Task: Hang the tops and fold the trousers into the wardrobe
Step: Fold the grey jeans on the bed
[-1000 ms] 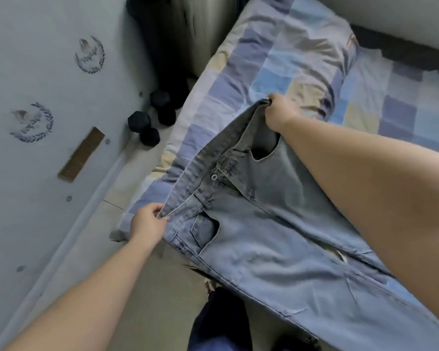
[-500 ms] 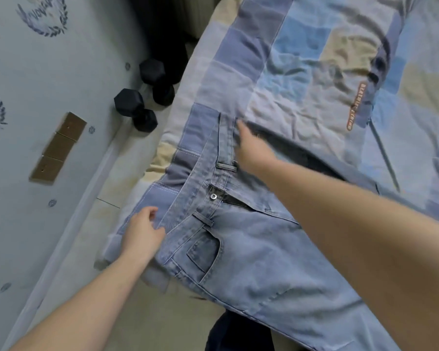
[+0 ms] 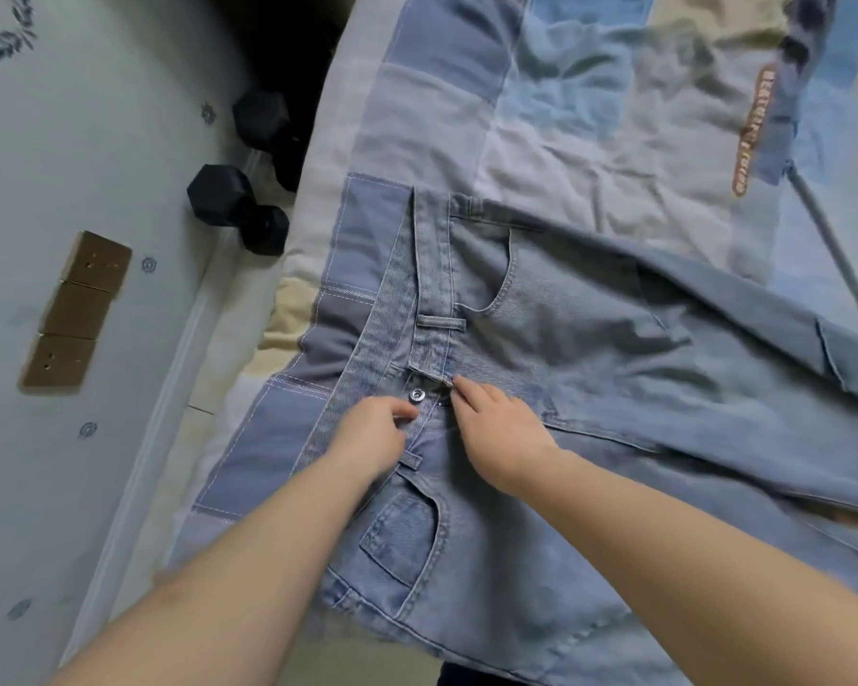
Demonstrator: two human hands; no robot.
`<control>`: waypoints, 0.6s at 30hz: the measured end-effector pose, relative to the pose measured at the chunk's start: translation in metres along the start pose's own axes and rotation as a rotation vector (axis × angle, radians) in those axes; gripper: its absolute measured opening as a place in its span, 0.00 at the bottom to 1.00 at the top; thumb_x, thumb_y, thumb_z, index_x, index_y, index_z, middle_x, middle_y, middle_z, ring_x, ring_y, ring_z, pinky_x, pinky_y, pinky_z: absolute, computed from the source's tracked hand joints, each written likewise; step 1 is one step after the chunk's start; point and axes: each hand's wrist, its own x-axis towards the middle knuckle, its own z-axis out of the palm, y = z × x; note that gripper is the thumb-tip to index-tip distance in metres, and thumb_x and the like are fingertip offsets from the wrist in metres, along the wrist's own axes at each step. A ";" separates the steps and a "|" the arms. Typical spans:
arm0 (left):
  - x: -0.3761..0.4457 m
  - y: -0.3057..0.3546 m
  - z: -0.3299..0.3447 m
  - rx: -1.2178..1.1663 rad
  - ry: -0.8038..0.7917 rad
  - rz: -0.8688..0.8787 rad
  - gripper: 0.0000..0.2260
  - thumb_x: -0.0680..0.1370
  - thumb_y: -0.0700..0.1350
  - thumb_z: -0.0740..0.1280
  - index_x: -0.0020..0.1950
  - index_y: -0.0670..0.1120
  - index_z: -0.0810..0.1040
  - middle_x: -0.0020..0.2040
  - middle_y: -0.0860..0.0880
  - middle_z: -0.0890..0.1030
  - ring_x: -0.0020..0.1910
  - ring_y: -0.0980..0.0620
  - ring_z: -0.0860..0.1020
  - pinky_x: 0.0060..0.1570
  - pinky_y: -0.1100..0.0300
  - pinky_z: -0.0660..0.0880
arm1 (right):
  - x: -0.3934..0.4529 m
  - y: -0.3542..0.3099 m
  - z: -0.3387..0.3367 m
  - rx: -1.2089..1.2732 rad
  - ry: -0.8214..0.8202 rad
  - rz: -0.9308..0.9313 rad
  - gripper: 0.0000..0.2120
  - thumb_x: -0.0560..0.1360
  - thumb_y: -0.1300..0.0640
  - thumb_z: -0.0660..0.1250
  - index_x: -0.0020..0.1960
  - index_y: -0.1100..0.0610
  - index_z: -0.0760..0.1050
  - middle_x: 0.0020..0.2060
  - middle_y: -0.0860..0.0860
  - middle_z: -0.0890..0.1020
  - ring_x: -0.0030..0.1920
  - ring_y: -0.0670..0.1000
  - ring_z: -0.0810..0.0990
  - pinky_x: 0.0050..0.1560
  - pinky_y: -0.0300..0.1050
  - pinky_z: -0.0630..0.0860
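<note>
- Both hands meet at the unfastened waistband of the jeans (image 3: 590, 368): left hand (image 3: 372, 433) pinches beside the button (image 3: 416, 395), right hand (image 3: 501, 433) pinches the opposite flap.
- Jeans lie flat on the bed (image 3: 565, 116).

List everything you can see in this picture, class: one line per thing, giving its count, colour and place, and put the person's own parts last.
jeans: one pair, light blue denim, spread flat on the bed, waistband unbuttoned
metal button: one, silver, on the waistband between the hands
bedcover: one, patchwork of blue, grey and beige, under the jeans
dumbbells: two, black, hexagonal ends, on the floor between bed and wall
wall: one, pale with dark printed emblems, at the left
wall plates: three, brown, in a row on the wall
left hand: one, on the waistband beside the button
right hand: one, fingertips pinching the fly edge
</note>
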 end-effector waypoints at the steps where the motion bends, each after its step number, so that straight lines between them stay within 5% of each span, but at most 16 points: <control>1: 0.002 -0.001 0.001 0.019 -0.003 -0.017 0.16 0.76 0.33 0.65 0.59 0.48 0.80 0.60 0.51 0.81 0.59 0.53 0.78 0.58 0.64 0.70 | -0.001 0.001 0.003 0.042 0.039 0.005 0.25 0.81 0.61 0.48 0.77 0.60 0.49 0.77 0.54 0.50 0.75 0.57 0.55 0.71 0.53 0.61; 6: 0.006 0.003 -0.006 -0.063 0.171 -0.058 0.17 0.75 0.34 0.66 0.63 0.44 0.78 0.61 0.47 0.80 0.61 0.49 0.77 0.53 0.67 0.66 | -0.018 0.000 0.021 0.250 0.309 -0.058 0.22 0.73 0.63 0.60 0.67 0.65 0.71 0.66 0.60 0.73 0.61 0.62 0.76 0.60 0.55 0.76; 11: -0.006 0.006 -0.001 -0.133 0.250 -0.033 0.19 0.74 0.31 0.64 0.65 0.41 0.77 0.62 0.45 0.79 0.61 0.48 0.77 0.58 0.65 0.67 | -0.021 0.001 0.025 0.186 0.081 -0.153 0.24 0.80 0.59 0.53 0.76 0.58 0.57 0.77 0.55 0.55 0.75 0.56 0.57 0.74 0.49 0.54; 18: -0.041 0.032 0.017 -0.032 0.396 0.070 0.15 0.74 0.35 0.66 0.58 0.47 0.80 0.59 0.46 0.79 0.61 0.46 0.74 0.63 0.53 0.70 | -0.063 0.025 0.013 0.450 0.266 0.041 0.24 0.79 0.59 0.56 0.75 0.55 0.59 0.75 0.54 0.60 0.74 0.55 0.59 0.73 0.48 0.57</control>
